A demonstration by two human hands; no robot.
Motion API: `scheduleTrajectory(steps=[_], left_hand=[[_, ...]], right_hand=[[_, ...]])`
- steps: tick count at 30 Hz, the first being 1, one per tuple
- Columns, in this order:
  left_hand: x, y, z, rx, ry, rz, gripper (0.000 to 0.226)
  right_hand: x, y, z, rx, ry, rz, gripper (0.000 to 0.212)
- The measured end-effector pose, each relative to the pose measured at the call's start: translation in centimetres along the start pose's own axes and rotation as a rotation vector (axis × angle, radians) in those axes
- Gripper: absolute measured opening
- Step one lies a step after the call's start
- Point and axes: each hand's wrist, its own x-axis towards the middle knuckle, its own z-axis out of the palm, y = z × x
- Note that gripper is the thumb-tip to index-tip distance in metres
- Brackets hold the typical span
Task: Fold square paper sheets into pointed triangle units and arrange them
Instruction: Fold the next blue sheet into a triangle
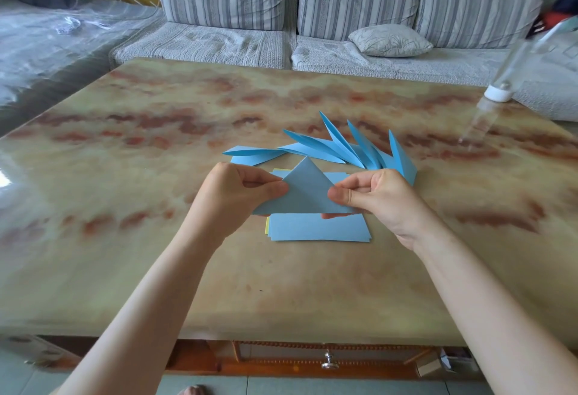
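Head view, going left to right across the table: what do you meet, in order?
Left hand → folded blue triangle → right hand → clear bottle with a white cap.

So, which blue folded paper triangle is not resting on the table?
The blue paper triangle pinched by the left hand and right hand; other triangles sit fanned behind it.

Table top [156,175] — glossy marbled stone look, smooth; folded sheet [305,194] and stack [319,230] — matt blue paper; sofa [344,4] — striped woven cloth.
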Motion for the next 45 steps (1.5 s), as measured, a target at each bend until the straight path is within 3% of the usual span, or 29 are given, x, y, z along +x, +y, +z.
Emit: scheduleTrajectory(steps=[3,8,12,19,29,36,39,41,45], left_hand=[[0.3,0.0,-0.5,-0.007,0.034,-0.012,0.013],[0.4,-0.1,-0.8,-0.020,0.018,-0.035,0.012],[0.4,-0.2,-0.9,-0.011,0.022,-0.039,0.013],[0.1,-0.1,-0.8,0.054,-0.015,-0.027,0.008],[-0.5,0.1,0.4,0.125,-0.108,-0.006,0.013],[-0.5,0.0,0.8,0.150,-0.123,-0.008,0.012],[-0.3,-0.4,0.3,0.162,-0.094,-0.005,0.012],[0.0,-0.5,0.0,0.140,-0.091,-0.019,0.010],[0.4,-0.7,-0.4,0.083,-0.154,-0.066,0.008]], right_hand=[[-0.2,-0.2,-0.4,0.009,-0.017,0.018,0.025],[-0.4,-0.2,-0.6,-0.116,-0.021,0.018,0.006],[-0.3,-0.1,-0.6,-0.142,-0.042,0.034,0.006],[-0.2,-0.5,-0.6,-0.102,0.049,-0.023,0.042],[0.2,-0.7,1.7,0.001,0.163,-0.097,0.006],[0.5,0.0,1.7,-0.093,0.192,-0.125,0.006],[0.2,0.0,1.5,-0.076,0.121,-0.066,0.018],[0.1,0.1,1.5,-0.114,0.093,-0.044,0.012],[0.4,0.4,1.8,-0.088,0.178,-0.032,0.013]])
